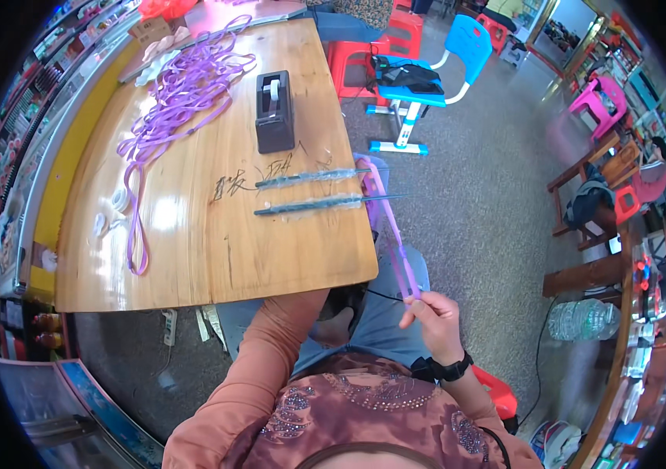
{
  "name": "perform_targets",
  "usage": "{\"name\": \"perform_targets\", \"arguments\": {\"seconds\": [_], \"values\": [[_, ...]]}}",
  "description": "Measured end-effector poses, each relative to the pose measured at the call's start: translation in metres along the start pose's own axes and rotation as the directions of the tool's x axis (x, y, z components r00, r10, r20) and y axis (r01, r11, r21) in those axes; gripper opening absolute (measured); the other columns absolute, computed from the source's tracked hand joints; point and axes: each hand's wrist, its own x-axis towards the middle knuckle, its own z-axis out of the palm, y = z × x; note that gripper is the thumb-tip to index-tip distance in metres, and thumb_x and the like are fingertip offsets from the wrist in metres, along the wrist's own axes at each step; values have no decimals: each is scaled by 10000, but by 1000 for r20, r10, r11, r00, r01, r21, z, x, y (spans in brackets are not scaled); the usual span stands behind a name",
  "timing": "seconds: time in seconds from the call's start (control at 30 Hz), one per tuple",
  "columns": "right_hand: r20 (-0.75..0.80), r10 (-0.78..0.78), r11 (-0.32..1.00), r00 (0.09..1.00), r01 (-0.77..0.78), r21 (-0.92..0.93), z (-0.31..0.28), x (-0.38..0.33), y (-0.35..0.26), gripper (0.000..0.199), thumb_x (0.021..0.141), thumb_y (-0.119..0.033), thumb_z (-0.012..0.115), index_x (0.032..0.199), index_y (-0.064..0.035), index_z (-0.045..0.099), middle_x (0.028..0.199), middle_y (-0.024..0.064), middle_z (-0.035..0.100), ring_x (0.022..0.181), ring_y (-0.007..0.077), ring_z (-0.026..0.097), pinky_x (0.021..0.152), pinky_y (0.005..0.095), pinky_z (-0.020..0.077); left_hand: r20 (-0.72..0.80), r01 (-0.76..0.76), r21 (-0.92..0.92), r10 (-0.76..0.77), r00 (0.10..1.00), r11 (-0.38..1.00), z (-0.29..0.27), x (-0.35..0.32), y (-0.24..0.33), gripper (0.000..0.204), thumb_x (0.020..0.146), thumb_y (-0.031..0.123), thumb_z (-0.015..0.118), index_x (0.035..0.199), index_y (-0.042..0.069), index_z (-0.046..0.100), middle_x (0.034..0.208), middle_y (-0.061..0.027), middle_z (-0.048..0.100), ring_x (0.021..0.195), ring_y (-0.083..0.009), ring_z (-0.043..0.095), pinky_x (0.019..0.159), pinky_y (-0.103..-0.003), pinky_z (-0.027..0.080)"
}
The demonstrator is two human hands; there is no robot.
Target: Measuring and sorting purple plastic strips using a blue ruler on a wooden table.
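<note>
My right hand (436, 316) pinches the lower end of a purple ribbon (392, 227) just off the table's right edge. From there the ribbon stretches up to two thin dark rods. The upper rod (274, 181) and the lower rod (270, 210) lie side by side, wrapped in clear tape on the tabletop, their tips poking past the edge. Beneath the front of the table goes my left forearm (274, 328); the tabletop hides that hand. A tangled pile of purple ribbon (180, 98) covers the table's far left, with one strand trailing toward me.
A black tape dispenser (274, 125) stands on the wooden table (286, 270), beyond the rods. White tape rolls (120, 200) lie at left. Past the right edge are a blue chair (467, 51) and red stools (349, 66). Packed shelves flank the left side.
</note>
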Motion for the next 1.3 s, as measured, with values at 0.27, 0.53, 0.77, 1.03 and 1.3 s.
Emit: {"name": "perform_targets", "arguments": {"seconds": [0.27, 0.53, 0.77, 1.03, 1.3], "values": [[-188, -413, 866, 891, 448, 224, -32, 39, -7, 172, 926, -132, 555, 962, -25, 684, 846, 104, 692, 1088, 245, 546, 965, 432, 406, -236, -102, 353, 194, 952, 930, 14, 9, 0, 299, 932, 351, 555, 979, 58, 594, 868, -98, 580, 763, -208, 539, 655, -363, 457], [-277, -286, 852, 917, 375, 365, -47, 61, -28, 186, 974, -167, 512, 975, -31, 639, 590, 25, 532, 701, 184, 571, 848, 384, 454, -362, -70, 668, 406, 839, 741, 37, 27, -22, 240, 929, 290, 608, 838, 69, 631, 699, -43, 579, 590, -137, 517, 535, -289, 432], [-224, -97, 979, 970, 134, 153, -32, 75, -35, 185, 970, -139, 531, 1051, 2, 619, 601, 31, 580, 420, 79, 445, 540, 226, 445, -672, 170, 567, 334, 661, 806, 62, 86, 11, 250, 926, 262, 627, 790, 52, 628, 697, -41, 601, 577, -117, 535, 496, -245, 453], [-114, 95, 993, 989, -101, -52, -37, 95, -22, 171, 947, -157, 589, 1018, -5, 616, 731, 73, 652, 461, 57, 489, 426, 179, 370, -773, 210, 444, 253, 582, 871, 44, 81, 7, 242, 922, 272, 638, 805, 61, 633, 718, -42, 621, 612, -117, 572, 520, -227, 485], [-238, -88, 972, 967, 136, 193, -27, 131, -43, 139, 938, -174, 616, 993, -46, 625, 641, -55, 490, 488, 12, 344, 428, 181, 253, -589, 61, 630, 425, 687, 774, 8, 60, 0, 234, 919, 284, 645, 828, 68, 643, 734, -44, 634, 641, -119, 598, 543, -221, 507]]}}
